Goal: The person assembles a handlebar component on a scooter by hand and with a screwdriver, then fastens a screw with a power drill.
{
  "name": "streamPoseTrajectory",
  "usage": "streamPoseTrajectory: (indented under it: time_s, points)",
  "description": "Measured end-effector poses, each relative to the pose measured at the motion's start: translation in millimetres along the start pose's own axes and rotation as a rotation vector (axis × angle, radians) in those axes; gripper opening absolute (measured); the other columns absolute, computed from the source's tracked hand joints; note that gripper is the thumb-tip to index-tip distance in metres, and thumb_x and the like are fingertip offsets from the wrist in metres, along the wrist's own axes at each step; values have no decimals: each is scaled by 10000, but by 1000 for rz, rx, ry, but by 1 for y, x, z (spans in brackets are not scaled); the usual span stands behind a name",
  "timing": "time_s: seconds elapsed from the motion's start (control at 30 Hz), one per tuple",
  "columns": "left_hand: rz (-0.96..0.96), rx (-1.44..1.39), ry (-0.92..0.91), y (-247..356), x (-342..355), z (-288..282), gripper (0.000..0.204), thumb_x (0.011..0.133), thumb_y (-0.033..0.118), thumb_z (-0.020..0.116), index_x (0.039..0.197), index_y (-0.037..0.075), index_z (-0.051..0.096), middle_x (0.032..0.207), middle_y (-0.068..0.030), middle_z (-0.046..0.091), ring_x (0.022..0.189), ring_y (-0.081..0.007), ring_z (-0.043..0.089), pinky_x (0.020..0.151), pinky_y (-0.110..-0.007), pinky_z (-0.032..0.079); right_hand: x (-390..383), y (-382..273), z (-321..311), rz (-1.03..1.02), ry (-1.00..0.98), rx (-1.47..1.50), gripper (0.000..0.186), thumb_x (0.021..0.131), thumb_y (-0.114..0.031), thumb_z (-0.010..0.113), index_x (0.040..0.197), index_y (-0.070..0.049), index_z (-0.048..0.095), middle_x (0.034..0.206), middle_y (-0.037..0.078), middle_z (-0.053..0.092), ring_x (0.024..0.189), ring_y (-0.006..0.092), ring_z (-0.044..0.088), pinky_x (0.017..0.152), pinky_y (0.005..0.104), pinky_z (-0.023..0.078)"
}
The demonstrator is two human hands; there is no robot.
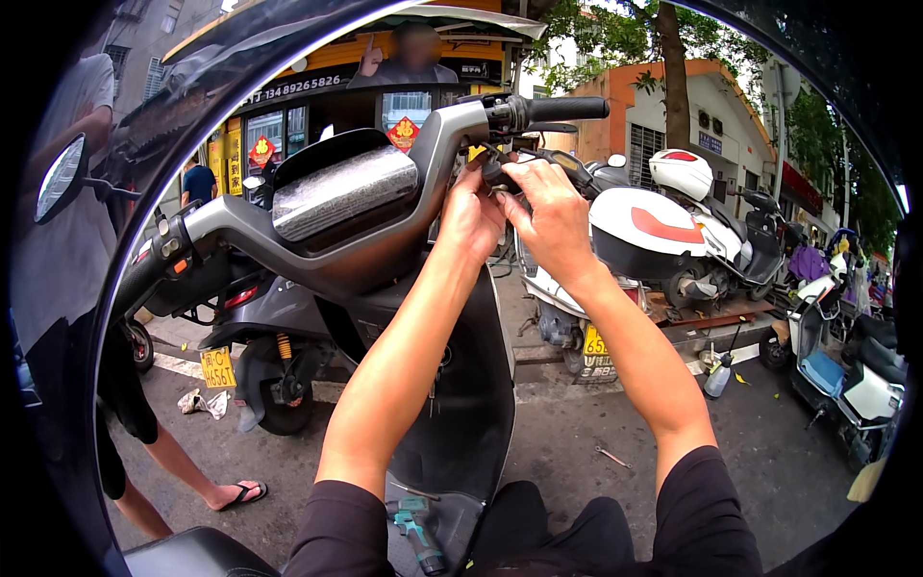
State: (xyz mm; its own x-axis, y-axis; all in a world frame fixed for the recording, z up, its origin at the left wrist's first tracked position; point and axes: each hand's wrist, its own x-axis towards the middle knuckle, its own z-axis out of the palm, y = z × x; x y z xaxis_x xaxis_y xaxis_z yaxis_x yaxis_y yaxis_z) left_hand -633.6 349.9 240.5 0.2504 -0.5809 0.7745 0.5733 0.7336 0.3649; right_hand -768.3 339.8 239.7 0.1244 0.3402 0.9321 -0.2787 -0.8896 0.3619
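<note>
Just below the right-hand grip point(569, 108) of a grey and black scooter's handlebar point(444, 154), both my hands are raised close together. My left hand point(471, 213) is closed, its fingertips pinched at a small dark part point(495, 175) beside the handlebar. From the other side my right hand point(548, 204) grips the same part with thumb and curled fingers. My fingers cover much of it, so I cannot tell its exact kind. On the scooter's footboard lies a teal and black cordless drill point(415, 537). The silver display cover point(344, 197) sits left of my hands.
Parked scooters stand ahead, one with a white and orange top box point(646, 231). A wrench point(612, 457) lies on the road near a spray bottle point(718, 375). At the left are a bystander's sandalled foot point(238, 495) and a mirror point(60, 181). Another person point(409, 67) stands beyond the handlebar.
</note>
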Motion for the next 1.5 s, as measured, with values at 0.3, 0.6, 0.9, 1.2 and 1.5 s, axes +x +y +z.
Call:
streamPoseTrajectory:
  time_s: [0.3,0.6,0.9,1.2,1.5]
  points:
    - [-120,-89,-78,8,0,1,278,1002,267,477,1113,53,616,1073,-94,682,1000,-234,639,949,-396,490,6,2,1,123,-116,204,245,848,-193,682,1039,-40,662,1000,112,642,935,296,639,774,383,526]
    - [43,21,39,-1,-2,8,191,1001,217,526,1130,94,594,1062,-77,673,965,-215,646,860,-396,511,65,36,1,995,-448,776,217,856,-280,654,924,-73,658,834,15,628,693,117,555,605,274,458]
    - [81,29,77,-6,0,2,152,962,200,598,1095,133,629,1039,-18,678,937,-157,628,792,-340,486,83,46,11,1154,-680,702,266,785,-362,726,889,-125,668,832,-6,608,775,139,571,665,305,469]
    - [114,39,49,-6,-1,1,157,948,193,615,1097,146,629,1030,-2,662,929,-143,603,786,-322,471,86,48,9,1188,-767,743,289,804,-397,693,883,-122,649,837,18,611,748,186,610,712,373,530]
    - [126,11,28,-6,-1,1,169,950,160,606,1118,159,616,1101,-5,642,1013,-150,587,864,-346,474,87,50,16,1153,-769,718,353,829,-418,665,966,-92,663,891,37,647,761,215,653,684,384,543]
